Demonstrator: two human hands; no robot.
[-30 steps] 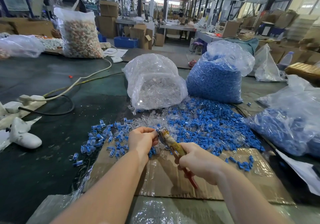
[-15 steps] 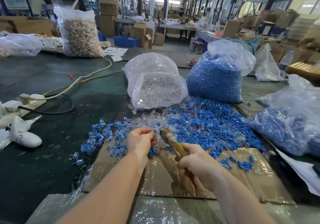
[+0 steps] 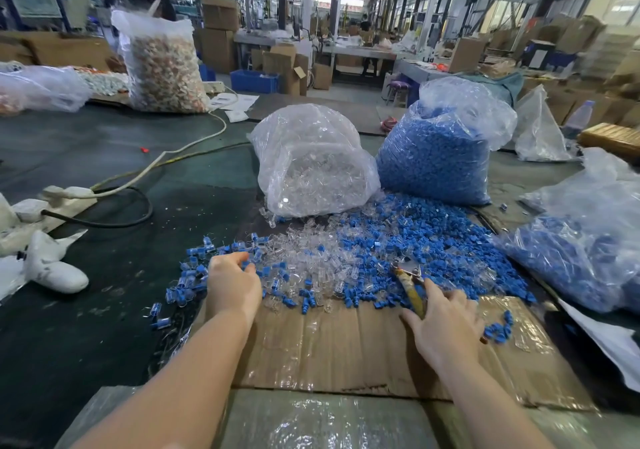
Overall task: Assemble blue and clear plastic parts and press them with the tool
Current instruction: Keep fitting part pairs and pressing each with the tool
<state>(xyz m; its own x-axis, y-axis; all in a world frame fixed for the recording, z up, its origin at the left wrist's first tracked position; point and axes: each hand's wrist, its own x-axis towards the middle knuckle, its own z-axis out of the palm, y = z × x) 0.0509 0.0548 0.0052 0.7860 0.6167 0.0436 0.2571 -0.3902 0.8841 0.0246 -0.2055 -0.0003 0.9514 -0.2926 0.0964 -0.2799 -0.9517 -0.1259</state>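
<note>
Loose clear parts [image 3: 311,258] and loose blue parts [image 3: 440,240] lie heaped on the table beyond a cardboard sheet [image 3: 346,348]. To the left is a scatter of joined blue and clear pieces [image 3: 192,277]. My left hand [image 3: 233,287] is at the edge of that scatter with its fingers curled down among the pieces; the fingertips are hidden. My right hand [image 3: 445,325] holds yellow-handled pliers [image 3: 410,284] under the palm. The jaws point up-left over the blue heap and a red handle tip shows at the right.
A bag of clear parts [image 3: 311,171] and a bag of blue parts [image 3: 433,161] stand behind the heaps. Another bag of blue pieces [image 3: 581,258] lies at the right. A power strip [image 3: 65,195] with cables and a white object [image 3: 55,270] lie at the left.
My left hand has moved left from beside the pliers' jaws to the scatter of joined pieces. My right hand has carried the pliers to the right and lowered them toward the cardboard.
</note>
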